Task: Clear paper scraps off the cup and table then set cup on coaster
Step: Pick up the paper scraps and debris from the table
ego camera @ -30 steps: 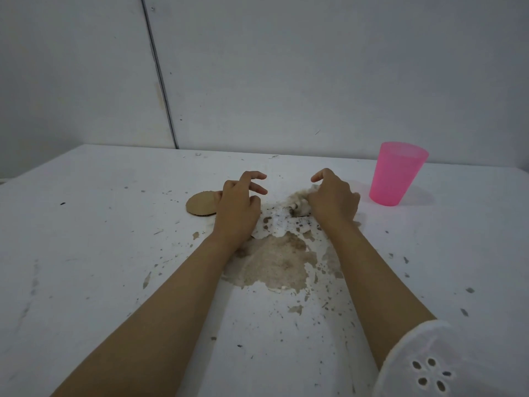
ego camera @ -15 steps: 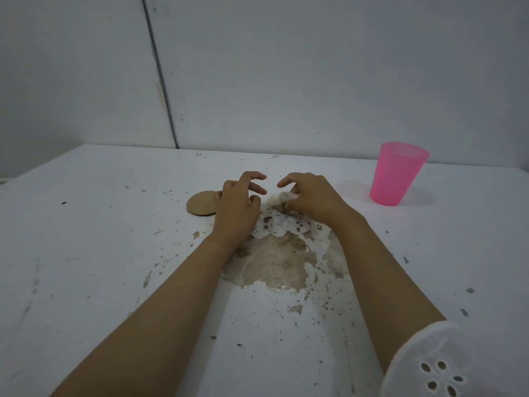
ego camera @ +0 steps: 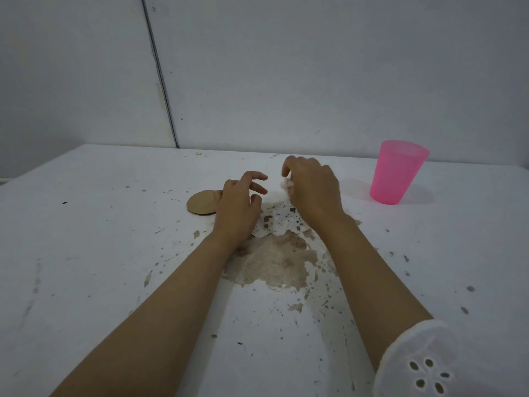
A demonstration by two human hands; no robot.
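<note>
A pink plastic cup (ego camera: pixel 398 171) stands upright at the back right of the white table (ego camera: pixel 86 253). A round brown cardboard coaster (ego camera: pixel 201 202) lies left of centre, partly under my left hand (ego camera: pixel 239 209). That hand rests near the table with its fingers loosely curled and holds nothing. My right hand (ego camera: pixel 312 191) is raised slightly and its curled fingers pinch a small white paper scrap (ego camera: pixel 285 184). A white paper scrap (ego camera: pixel 274 222), speckled brown, lies on the table between the two hands.
A large brownish stain (ego camera: pixel 274 262) spreads across the table in front of the hands, with many small flecks around it. A grey wall (ego camera: pixel 286 67) rises just behind the table's far edge.
My right hand has lifted off the table and moved back and slightly right, taking a small paper scrap with it. My left hand has stayed in place.
</note>
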